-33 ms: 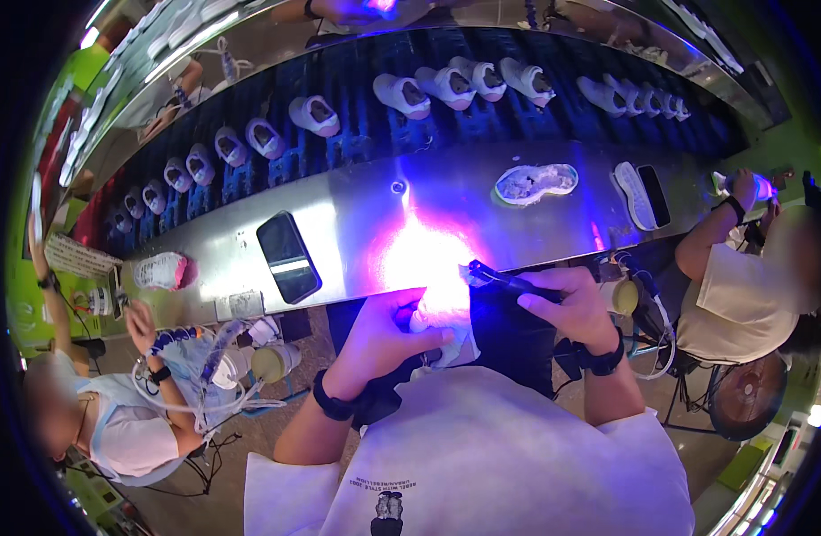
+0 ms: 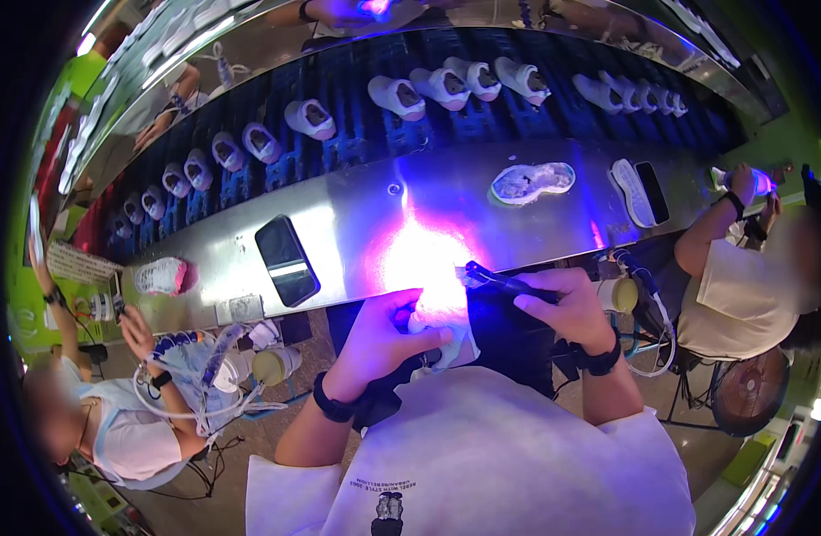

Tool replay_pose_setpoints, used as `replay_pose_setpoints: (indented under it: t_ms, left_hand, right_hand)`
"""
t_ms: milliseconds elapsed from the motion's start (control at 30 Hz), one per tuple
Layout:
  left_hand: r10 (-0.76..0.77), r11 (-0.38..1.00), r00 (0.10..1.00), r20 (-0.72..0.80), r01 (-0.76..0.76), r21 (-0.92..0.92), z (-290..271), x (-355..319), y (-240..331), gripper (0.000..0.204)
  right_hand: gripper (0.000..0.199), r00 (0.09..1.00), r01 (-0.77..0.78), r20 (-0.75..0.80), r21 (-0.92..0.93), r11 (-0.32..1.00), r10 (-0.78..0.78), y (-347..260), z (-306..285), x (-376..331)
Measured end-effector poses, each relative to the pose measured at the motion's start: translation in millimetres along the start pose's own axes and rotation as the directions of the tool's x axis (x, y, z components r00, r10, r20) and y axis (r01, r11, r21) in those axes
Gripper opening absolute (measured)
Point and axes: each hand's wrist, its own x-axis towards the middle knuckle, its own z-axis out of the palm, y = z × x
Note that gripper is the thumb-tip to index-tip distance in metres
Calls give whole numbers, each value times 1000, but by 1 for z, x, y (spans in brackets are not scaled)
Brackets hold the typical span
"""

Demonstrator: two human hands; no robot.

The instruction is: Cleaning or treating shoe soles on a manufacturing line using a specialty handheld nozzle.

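My left hand (image 2: 385, 335) grips a white shoe (image 2: 455, 344) at the bench's near edge, thumb across its near part. Strong white-violet light washes out most of the shoe, so its far end and details are hidden. In my right hand (image 2: 571, 304) is a brush (image 2: 509, 284) with a dark handle, held between thumb and fingers. Its tip points left and meets the right side of the glowing area; whether it presses on the shoe cannot be made out in the glare.
A metal bench (image 2: 357, 210) bears a dark phone (image 2: 287, 261), a shoe sole (image 2: 533, 182), another white sole (image 2: 634, 194) and a pink-ended shoe (image 2: 162, 276). Behind it, several pale shoes (image 2: 309, 119) line a dark conveyor (image 2: 348, 147). Co-workers sit at left (image 2: 129, 415) and right (image 2: 741, 304).
The whole view has shifted very slightly. The left co-worker's hand has moved a little; my own hands keep the same hold on shoe and brush.
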Motion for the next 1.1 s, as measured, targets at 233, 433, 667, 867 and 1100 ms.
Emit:
replay_pose_setpoints:
  t_ms: [233,433,667,867,1100]
  left_hand:
    - [-149,971,989,17,149,-186,18,7,25,35]
    - [16,990,1000,-19,-18,-139,37,20,9,33]
    - [79,997,977,-198,-76,23,35,23,0,45]
    - [124,990,929,-349,-90,110,25,23,-17,61]
    - [119,988,939,-322,-81,130,21,20,-20,75]
  right_hand:
    - [32,991,114,-60,-89,990,-119,42,3,-26]
    - [33,988,-7,-154,-59,998,-2,29,-7,-23]
    - [33,995,-85,44,-37,996,86,28,-34,-29]
    - [30,996,78,58,-248,966,-66,22,-34,-33]
    - [29,996,-85,-37,-138,987,80,8,-6,-18]
